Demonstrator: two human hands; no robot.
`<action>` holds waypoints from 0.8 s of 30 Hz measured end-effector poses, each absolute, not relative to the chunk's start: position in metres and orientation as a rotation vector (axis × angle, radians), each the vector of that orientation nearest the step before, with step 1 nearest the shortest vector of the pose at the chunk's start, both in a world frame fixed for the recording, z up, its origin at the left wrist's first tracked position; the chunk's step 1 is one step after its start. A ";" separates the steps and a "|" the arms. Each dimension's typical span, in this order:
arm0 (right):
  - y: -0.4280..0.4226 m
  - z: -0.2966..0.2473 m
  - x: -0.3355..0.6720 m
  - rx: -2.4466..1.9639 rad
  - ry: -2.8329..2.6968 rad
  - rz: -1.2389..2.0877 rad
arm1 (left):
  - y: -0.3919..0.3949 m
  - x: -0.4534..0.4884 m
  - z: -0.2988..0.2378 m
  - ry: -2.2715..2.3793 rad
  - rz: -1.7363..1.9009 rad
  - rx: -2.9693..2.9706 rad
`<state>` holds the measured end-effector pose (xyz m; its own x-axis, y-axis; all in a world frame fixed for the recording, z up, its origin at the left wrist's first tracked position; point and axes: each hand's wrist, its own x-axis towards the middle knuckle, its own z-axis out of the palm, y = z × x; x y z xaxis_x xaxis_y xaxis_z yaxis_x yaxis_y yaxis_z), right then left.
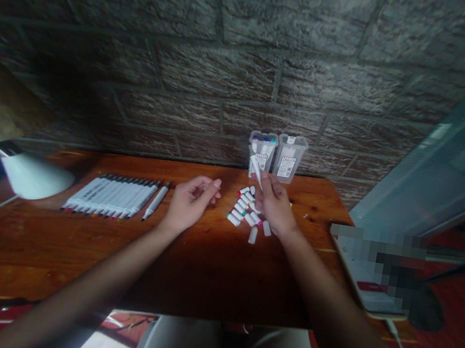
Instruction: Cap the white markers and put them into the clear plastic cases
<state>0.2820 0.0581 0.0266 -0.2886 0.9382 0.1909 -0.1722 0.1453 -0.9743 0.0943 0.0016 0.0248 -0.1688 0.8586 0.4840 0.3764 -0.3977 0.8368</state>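
My right hand (276,204) is closed around a white marker (255,167), which sticks up and to the left from its fingers. Below that hand lies a loose pile of short white marker caps (242,206) with coloured ends. To the left of the pile, my left hand (191,201) hovers over the table with loosely curled fingers; I see nothing in it. Beside its wrist, a single white marker (155,202) lies at a slant. Farther left, a row of several white markers (112,196) lies side by side, dark at their far ends and coloured at the near ones.
Against the brick wall stand two clear plastic cases, the left case (263,143) holding a few markers and the right case (291,154) bearing a label. A lamp (38,177) occupies the left side of the wooden table (207,276). A partly blurred-out device (368,278) lies at right.
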 end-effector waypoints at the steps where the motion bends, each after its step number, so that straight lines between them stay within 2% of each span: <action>1: 0.057 0.027 0.281 -0.790 -1.335 1.413 | 0.001 0.094 0.025 1.408 1.589 1.693; 7: 0.050 0.034 0.279 -0.693 -1.203 1.556 | 0.001 0.096 0.025 1.411 1.576 1.711; 16: 0.054 0.027 0.279 -0.961 -1.374 1.264 | 0.001 0.096 0.024 1.442 1.591 1.720; 24: 0.051 0.025 0.273 -0.917 -1.352 1.231 | 0.000 0.091 0.023 1.592 1.911 1.732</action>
<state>0.2734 0.0513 0.0252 -0.1643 0.9670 0.1949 -0.1035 0.1795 -0.9783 0.0912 0.0000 0.0231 -0.3428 0.6680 0.6605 0.5288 -0.4438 0.7234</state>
